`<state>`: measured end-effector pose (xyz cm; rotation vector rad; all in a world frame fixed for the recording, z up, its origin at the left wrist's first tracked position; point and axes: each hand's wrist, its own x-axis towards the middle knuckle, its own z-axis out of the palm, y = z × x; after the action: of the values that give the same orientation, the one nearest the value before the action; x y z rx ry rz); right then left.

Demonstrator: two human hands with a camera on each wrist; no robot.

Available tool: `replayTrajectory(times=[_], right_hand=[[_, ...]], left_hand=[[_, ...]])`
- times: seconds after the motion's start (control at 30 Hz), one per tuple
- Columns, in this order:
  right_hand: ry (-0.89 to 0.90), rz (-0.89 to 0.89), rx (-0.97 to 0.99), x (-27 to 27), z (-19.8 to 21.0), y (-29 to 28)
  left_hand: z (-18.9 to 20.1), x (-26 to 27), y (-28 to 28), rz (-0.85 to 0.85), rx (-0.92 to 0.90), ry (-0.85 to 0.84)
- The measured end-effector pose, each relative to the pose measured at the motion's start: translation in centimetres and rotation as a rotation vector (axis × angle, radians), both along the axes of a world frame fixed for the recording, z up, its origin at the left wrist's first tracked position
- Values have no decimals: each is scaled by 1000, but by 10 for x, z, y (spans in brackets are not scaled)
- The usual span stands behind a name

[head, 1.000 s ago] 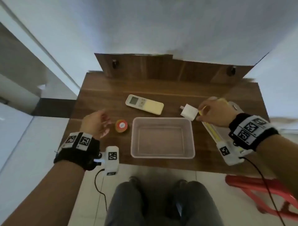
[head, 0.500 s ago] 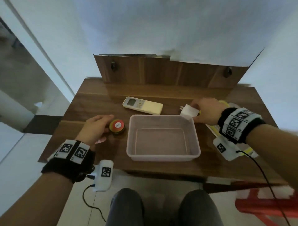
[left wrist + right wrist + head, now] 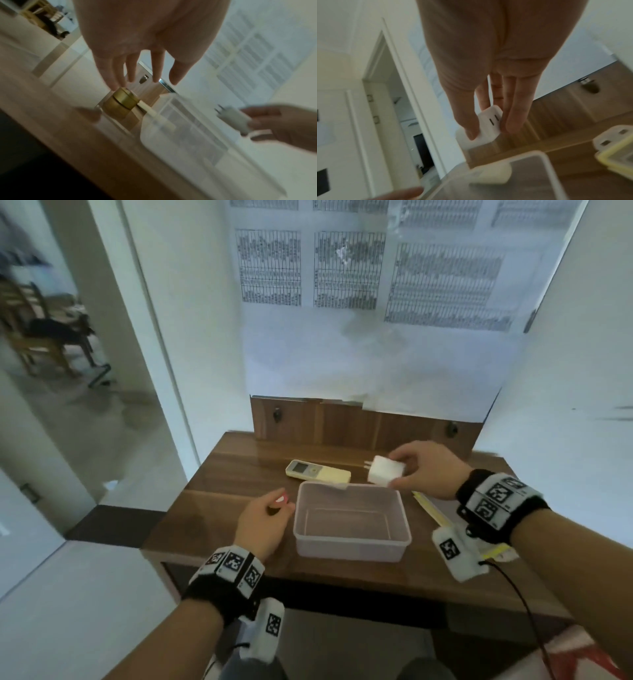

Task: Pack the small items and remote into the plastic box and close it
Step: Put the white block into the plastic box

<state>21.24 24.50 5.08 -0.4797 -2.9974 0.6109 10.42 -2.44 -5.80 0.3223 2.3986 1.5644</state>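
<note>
A clear plastic box (image 3: 352, 554) stands open on the wooden table (image 3: 222, 529). Behind it lies a cream remote (image 3: 318, 470). My right hand (image 3: 394, 470) pinches a white plug charger (image 3: 383, 472) in the air over the box's far right corner; the right wrist view shows thumb and fingers on the charger (image 3: 489, 121). My left hand (image 3: 281, 501) is just left of the box, around a small round tin (image 3: 121, 104) with gold sides and a red top (image 3: 281, 499). Its fingertips (image 3: 116, 86) touch the tin's rim and the thumb lies beside it.
The box lid with a yellow seal (image 3: 428, 508) lies on the table to the right, partly under my right wrist, and shows as the lid (image 3: 616, 152) in the right wrist view. A wooden back panel (image 3: 359, 426) closes the table's far side. A doorway opens at the left.
My right hand has lifted the charger off the table and brought it over the box's far corner. My left hand has closed in over the tin. The head view has tilted upward.
</note>
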Motion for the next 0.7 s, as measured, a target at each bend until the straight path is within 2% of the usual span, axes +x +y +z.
replayTrajectory(times=[0.07,0.13,0.3,0.53,0.7], right_hand=[[-69,89,8,-7,-7,-26],[-129,154,-20,-17,-19,-46],[-275,192,-255,-40,-47,-74],[-357,256,-75,-58,-76,-80],[-382,281,-77,-61,-85,-81]], left_hand=[[-3,7,3,11,-4,67],[-6,10,6,-5,35,20],[-19,7,9,-26,114,-31],[-31,6,12,-11,257,-75],[-38,8,14,26,292,-88]])
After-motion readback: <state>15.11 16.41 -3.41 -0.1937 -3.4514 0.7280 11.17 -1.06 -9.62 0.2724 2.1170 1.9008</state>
